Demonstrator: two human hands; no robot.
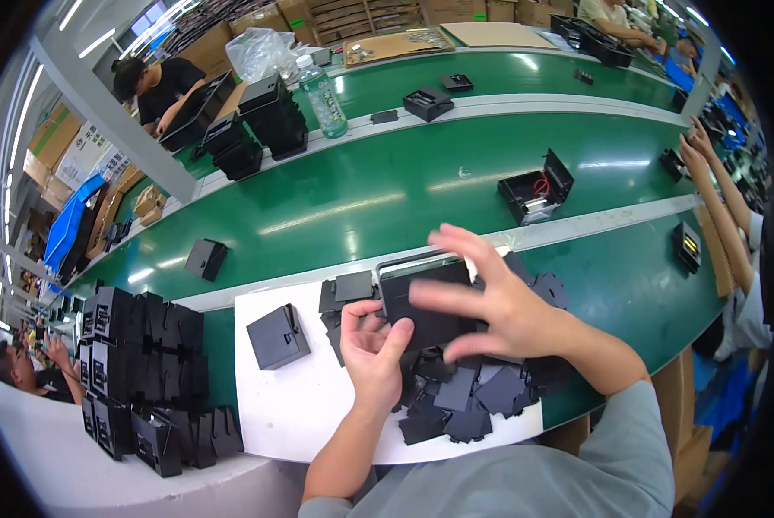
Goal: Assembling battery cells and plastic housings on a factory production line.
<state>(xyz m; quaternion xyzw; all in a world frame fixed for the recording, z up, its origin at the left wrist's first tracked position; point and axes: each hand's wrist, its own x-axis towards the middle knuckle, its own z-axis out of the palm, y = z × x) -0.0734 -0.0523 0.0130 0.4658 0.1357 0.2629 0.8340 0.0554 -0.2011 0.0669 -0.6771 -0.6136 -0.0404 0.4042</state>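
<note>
On my feed, the left hand (374, 358) grips the black case (402, 298) by its near-left corner; the right hand (518, 311), fingers spread, overlaps its right side, contact unclear.

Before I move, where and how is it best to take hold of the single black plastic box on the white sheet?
Probably grip the black rectangular plastic box by its left and right side walls, coming from above: its broad flat face lies upward, and bare white sheet shows on both sides.
</note>
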